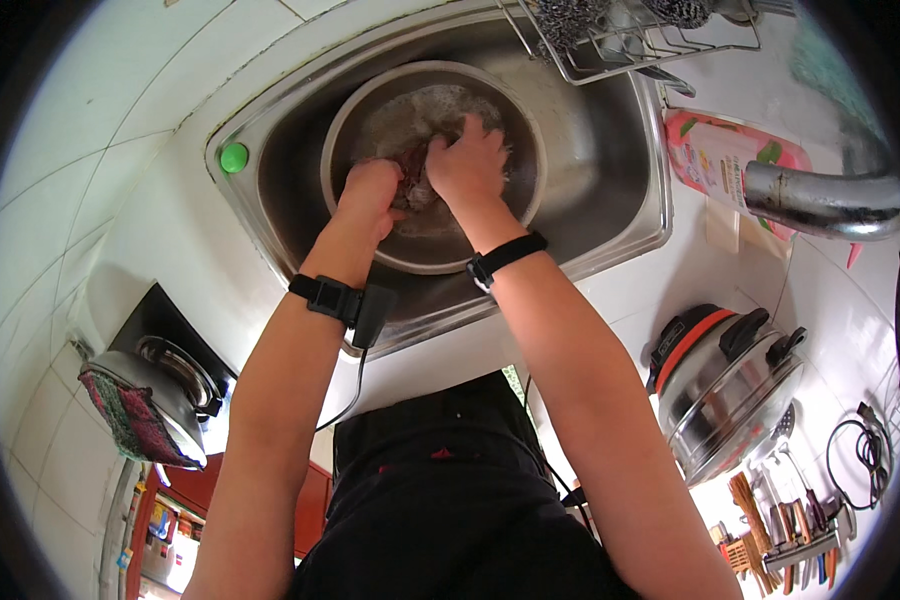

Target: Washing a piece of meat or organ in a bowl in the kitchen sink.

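Observation:
A round metal basin [538, 187] with murky, foamy water stands in a stainless steel sink [592, 161]. Between my hands, in the basin, lies a dark reddish-brown, wet item [418, 180]; whether it is cloth or food I cannot tell. My left hand [373, 191] is curled at the item's left side, fingers closed against its edge. My right hand [469, 161] is over the right part of the basin, fingers spread and slightly blurred, its thumb side close to the item. Both wrists wear black straps.
A green round object [234, 157] rests on the sink's left corner. A wire rack [637, 52] with scouring pads overhangs the upper right. Right of the sink are a pink bottle [709, 154], a metal faucet [825, 201] and an electric steamer pot [727, 397]. A pan lid [172, 420] is at left.

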The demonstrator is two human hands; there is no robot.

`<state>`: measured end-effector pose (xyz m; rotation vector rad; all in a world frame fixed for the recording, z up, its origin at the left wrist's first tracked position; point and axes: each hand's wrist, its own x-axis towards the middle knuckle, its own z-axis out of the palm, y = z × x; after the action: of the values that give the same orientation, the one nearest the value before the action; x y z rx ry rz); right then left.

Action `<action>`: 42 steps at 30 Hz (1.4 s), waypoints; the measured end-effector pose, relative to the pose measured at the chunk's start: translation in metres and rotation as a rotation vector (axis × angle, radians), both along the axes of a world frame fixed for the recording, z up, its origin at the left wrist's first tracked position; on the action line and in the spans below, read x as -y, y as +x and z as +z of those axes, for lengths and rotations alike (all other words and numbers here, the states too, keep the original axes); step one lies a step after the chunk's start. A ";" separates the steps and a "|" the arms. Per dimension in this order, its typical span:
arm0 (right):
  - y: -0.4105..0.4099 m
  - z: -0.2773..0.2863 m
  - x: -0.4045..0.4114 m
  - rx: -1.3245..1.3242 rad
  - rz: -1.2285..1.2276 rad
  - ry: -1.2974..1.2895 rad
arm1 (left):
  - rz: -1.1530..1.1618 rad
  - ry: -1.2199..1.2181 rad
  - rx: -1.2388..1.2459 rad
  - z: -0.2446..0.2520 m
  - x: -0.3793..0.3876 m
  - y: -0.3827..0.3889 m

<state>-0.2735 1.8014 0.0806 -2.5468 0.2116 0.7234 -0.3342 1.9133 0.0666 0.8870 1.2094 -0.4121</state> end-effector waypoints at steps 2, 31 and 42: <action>0.000 -0.027 0.010 -0.160 -0.167 0.176 | -0.037 -0.069 -0.059 0.012 0.009 0.010; -0.036 0.047 -0.035 -0.002 0.069 0.339 | 0.214 -0.278 0.312 0.000 -0.002 -0.028; -0.001 -0.015 0.017 0.279 0.089 -0.127 | 0.081 0.272 0.120 0.002 0.007 -0.004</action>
<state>-0.2749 1.7845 0.0658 -2.7564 0.0516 0.3894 -0.3382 1.9065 0.0682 1.0754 1.2032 -0.1278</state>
